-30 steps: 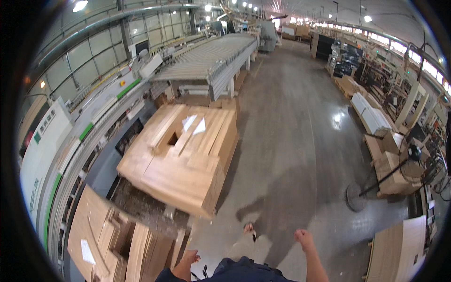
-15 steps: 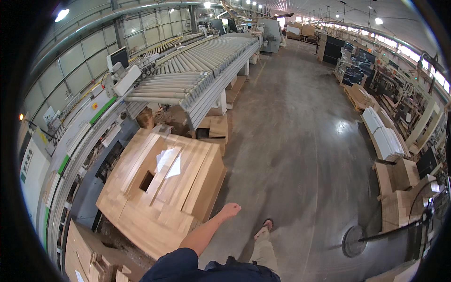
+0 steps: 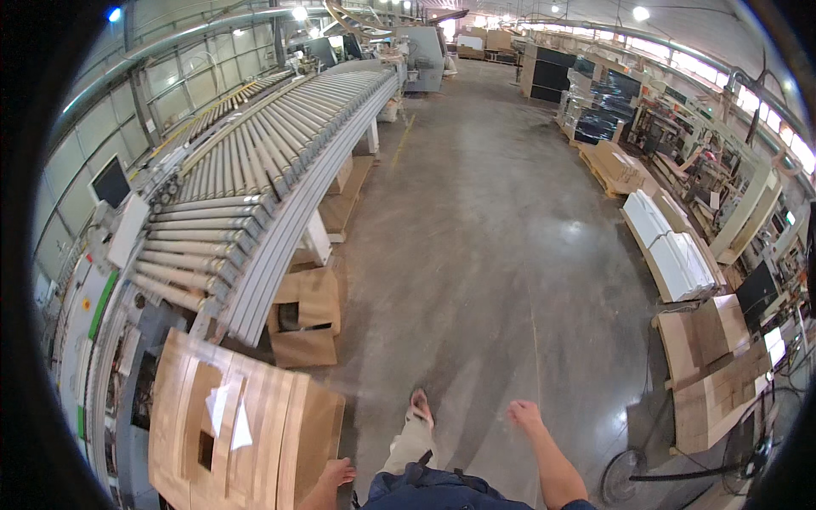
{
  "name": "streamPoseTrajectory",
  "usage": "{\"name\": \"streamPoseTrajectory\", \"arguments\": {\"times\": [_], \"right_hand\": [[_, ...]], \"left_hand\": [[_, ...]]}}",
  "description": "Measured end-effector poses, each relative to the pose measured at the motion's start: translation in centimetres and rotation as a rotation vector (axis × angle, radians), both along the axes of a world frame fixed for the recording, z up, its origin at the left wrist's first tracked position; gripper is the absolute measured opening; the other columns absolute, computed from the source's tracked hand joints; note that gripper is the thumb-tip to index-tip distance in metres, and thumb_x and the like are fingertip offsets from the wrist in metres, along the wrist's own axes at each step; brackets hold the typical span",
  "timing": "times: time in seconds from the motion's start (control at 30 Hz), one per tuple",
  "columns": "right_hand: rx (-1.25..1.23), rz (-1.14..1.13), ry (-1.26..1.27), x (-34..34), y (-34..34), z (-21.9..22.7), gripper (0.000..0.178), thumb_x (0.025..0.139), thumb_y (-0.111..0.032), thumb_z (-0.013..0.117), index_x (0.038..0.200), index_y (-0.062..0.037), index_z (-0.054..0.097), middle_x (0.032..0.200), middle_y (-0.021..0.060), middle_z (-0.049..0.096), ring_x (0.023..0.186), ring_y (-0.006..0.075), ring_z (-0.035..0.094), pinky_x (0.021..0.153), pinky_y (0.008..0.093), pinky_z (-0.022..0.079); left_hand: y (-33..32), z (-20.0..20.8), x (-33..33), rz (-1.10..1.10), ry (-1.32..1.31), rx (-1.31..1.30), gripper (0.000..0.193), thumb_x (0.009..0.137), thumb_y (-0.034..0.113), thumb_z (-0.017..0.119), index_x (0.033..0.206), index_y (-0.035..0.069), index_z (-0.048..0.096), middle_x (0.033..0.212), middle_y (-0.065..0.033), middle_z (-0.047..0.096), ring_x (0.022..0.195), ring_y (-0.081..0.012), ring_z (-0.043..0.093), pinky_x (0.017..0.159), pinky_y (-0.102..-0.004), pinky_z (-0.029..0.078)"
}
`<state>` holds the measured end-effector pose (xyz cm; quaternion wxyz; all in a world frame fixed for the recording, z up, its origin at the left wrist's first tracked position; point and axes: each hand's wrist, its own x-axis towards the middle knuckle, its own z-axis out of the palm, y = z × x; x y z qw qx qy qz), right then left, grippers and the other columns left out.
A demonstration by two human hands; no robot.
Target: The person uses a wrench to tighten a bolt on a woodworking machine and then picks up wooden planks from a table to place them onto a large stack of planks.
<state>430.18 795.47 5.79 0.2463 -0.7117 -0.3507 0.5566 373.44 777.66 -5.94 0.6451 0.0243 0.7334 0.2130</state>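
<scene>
My left hand (image 3: 338,473), fingers loosely curled, hangs low beside the right side of a stack of wooden panels (image 3: 285,408). Nothing shows in it, and a small gap seems to part it from the stack. On top of the stack lie white paper sheets (image 3: 242,425) and loose wooden strips, near a dark rectangular opening (image 3: 206,450). My right hand (image 3: 524,414) swings forward over the grey floor (image 3: 476,255) in a loose fist with nothing visible inside. It touches no object. One sandalled foot (image 3: 419,405) is stretched ahead between the hands.
A long roller conveyor (image 3: 255,161) runs along the left, with a cardboard piece (image 3: 306,344) below its edge. At right stand white boards (image 3: 680,263) on a pallet, folded cardboard (image 3: 710,399), wrapped stacks (image 3: 603,98) and machinery. A round black stand base (image 3: 625,476) sits at lower right.
I have moved forward along the aisle; the panel stack now sits lower and farther left. My right hand has come into view, while my left hand has dropped back toward the lower edge.
</scene>
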Motion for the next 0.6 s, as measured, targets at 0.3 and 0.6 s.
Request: {"name": "streamPoseTrajectory", "arguments": {"times": [0.3,0.6], "right_hand": [[0.012,0.115,0.034,3.0,29.5,-5.2,0.026,0.09,-0.027,0.062,0.083,-0.0035,0.068,0.073,0.0011,0.063,0.064,0.0097,0.057,0.057,0.0257,0.046],[-0.418,-0.546,0.237,11.1,44.6,-9.8,0.017,0.091,-0.022,0.058,0.094,-0.0064,0.063,0.081,0.0092,0.067,0.076,0.0227,0.066,0.066,0.0355,0.053]], "left_hand": [[47.1,-1.8,2.7,0.115,-0.046,0.211,0.016,0.089,0.018,0.057,0.095,0.004,0.058,0.074,-0.0124,0.058,0.058,-0.0237,0.058,0.049,-0.038,0.048],[99.7,6.4,22.8,-0.589,0.047,0.681,0.026,0.09,0.03,0.061,0.082,0.005,0.063,0.07,0.0007,0.058,0.06,-0.0094,0.052,0.052,-0.0267,0.041]]}}
